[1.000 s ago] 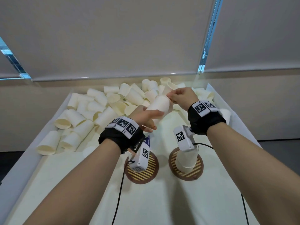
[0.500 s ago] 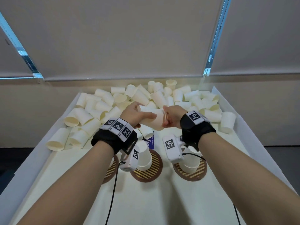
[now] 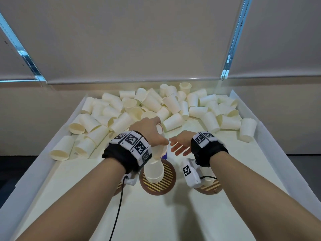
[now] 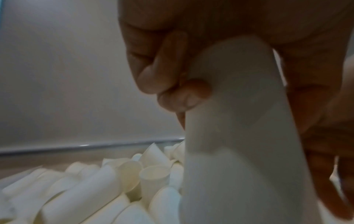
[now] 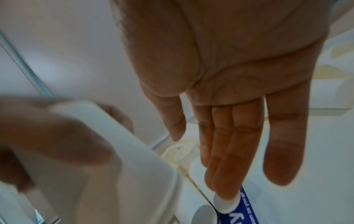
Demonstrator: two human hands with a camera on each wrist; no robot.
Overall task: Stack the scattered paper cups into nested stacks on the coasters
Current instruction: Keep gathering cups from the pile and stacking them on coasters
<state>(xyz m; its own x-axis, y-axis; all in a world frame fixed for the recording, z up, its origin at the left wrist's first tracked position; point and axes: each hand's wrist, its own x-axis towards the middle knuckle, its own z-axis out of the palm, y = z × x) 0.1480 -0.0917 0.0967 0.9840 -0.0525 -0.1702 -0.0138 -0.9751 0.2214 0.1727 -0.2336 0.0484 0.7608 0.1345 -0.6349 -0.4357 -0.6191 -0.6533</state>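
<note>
Cream tabletop point(image 3: 156, 214) with raised white side walls fills the lower part of the head view, running away toward a beige wall point(image 3: 139, 35) hung with roller blinds. Across the far end of the table lies a wide heap of loose paper cups point(image 3: 151, 103), most on their sides, mouths facing every way; a few stand mouth down at the far right, one point(image 3: 247, 130) just beside the right wall.

Nearer, three round brown coasters with yellow stripes sit in a row. The middle coaster point(image 3: 162, 186) carries a short nested stack point(image 3: 154, 172) standing mouth down. The right coaster point(image 3: 211, 186) is largely hidden behind the right wrist camera, and what stands on it cannot be made out. Only a sliver of the left coaster point(image 3: 119, 186) shows beneath the left wrist.

The left hand point(image 3: 150, 130) is curled round a held cup point(image 3: 160, 145), mouth down and tilted, directly above the middle stack; whether its rim touches the stack cannot be told. In the left wrist view the fingers point(image 4: 162, 72) wrap the pale wall of that cup point(image 4: 239, 136). The right hand point(image 3: 180, 142) hovers just right of it, holding nothing, palm turned left; its fingers point(image 5: 228, 144) stretch out straight and together in the right wrist view, thumb apart.

A small blue label point(image 3: 164, 156) peeks out beyond the middle coaster.
</note>
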